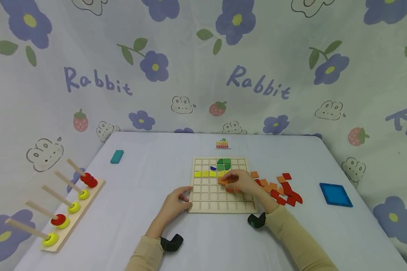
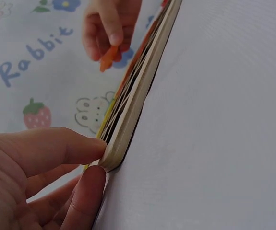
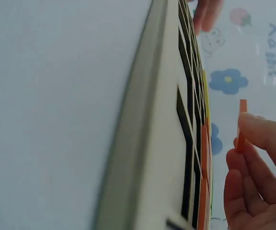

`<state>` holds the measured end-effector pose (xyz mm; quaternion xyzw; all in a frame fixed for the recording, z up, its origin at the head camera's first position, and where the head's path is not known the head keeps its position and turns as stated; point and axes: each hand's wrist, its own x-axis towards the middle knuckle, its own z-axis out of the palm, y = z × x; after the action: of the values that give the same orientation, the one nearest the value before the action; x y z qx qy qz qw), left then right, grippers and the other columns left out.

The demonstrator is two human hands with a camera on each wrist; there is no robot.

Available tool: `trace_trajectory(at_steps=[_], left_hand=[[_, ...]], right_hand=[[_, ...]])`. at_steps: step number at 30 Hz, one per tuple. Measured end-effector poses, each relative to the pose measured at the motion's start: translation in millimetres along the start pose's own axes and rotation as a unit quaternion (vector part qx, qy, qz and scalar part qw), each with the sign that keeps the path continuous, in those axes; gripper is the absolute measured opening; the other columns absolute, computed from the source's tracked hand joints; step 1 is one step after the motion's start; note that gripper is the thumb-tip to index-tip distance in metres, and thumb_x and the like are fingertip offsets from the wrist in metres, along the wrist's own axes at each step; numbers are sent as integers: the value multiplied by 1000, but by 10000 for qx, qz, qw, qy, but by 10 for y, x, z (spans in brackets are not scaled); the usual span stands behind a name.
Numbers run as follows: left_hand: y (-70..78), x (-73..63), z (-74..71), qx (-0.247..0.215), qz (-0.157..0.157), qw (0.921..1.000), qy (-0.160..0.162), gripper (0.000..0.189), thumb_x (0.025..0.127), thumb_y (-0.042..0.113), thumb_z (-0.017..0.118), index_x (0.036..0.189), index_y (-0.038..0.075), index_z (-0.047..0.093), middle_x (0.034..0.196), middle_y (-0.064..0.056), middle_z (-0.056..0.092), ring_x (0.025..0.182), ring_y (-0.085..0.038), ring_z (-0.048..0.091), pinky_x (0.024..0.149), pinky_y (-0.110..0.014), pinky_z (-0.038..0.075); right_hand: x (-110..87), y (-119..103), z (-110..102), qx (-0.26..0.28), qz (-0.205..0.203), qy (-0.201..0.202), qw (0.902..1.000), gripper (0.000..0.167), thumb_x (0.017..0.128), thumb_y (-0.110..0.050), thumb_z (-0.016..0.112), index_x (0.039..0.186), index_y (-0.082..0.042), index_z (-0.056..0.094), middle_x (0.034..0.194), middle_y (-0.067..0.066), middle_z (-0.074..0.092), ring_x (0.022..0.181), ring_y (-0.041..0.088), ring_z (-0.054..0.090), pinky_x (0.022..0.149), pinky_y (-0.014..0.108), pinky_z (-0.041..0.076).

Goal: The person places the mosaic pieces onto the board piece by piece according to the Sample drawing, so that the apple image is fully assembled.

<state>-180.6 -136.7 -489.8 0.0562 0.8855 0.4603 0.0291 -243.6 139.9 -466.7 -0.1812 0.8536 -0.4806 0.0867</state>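
A wooden grid board [image 1: 207, 206] lies flat on the table. My left hand [image 1: 173, 203] pinches its left edge between thumb and index finger, clearest in the left wrist view. Over the board, my right hand [image 1: 242, 182] holds a thin orange square tile [image 3: 243, 106] by thumb and fingertips; the right wrist view shows it edge-on, raised off the grid. Yellow tiles [image 1: 205, 174] form a row across the board. Behind them sit green rounded tiles [image 1: 224, 164] and a small dark blue piece [image 1: 213, 168]. Other orange tiles [image 1: 230, 190] lie partly hidden below the right hand.
Loose red and orange tiles [image 1: 286, 187] are scattered right of the board. A small card with a coloured pattern [image 1: 222, 143] lies behind it. Farther right is a blue tray [image 1: 335, 194]. A peg stand with rings [image 1: 62, 237] and a teal block [image 1: 117, 156] are at left.
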Motion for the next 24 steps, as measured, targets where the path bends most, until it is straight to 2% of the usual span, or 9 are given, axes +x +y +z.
trace_trajectory(at_steps=[3, 10, 14, 19, 24], left_hand=[[-11, 3, -4, -16, -37, 10000, -16, 55, 70, 4, 71, 123, 10, 59, 82, 0, 58, 72, -12, 49, 58, -24, 40], [20, -1, -22, -126, -42, 9999, -14, 55, 70, 3, 71, 124, 10, 59, 82, -1, 58, 73, -13, 50, 58, -25, 41], [31, 7, -17, -51, 25, 10000, -1, 55, 70, 3, 71, 123, 10, 59, 83, -1, 58, 73, -12, 50, 59, -24, 41], [36, 0, -17, -71, -18, 10000, -44, 55, 71, 3, 71, 123, 9, 59, 83, -1, 57, 73, -13, 50, 59, -24, 41], [40, -5, -23, -83, -80, 9999, -52, 55, 71, 3, 71, 124, 10, 59, 82, -1, 57, 73, -13, 50, 58, -25, 41]], right_hand=[[15, -7, 69, -376, -35, -199, 9991, 23, 76, -11, 74, 98, -16, 70, 101, -4, 65, 92, 12, 58, 83, 30, 48], [5, -45, 112, -1038, -536, -364, 9925, 19, 74, -8, 75, 91, -15, 69, 88, -7, 62, 79, 12, 53, 72, 27, 46], [0, -67, 118, -1474, -664, -392, 9861, 17, 75, -9, 75, 89, -18, 70, 87, -9, 62, 82, 11, 52, 74, 27, 46], [1, -80, 132, -1879, -645, -402, 9792, 15, 76, -11, 74, 89, -18, 73, 92, -7, 63, 90, 12, 52, 79, 31, 45], [-9, -113, 139, -2205, -687, -406, 9721, 10, 76, -14, 75, 85, -17, 74, 92, -5, 64, 90, 14, 52, 79, 32, 44]])
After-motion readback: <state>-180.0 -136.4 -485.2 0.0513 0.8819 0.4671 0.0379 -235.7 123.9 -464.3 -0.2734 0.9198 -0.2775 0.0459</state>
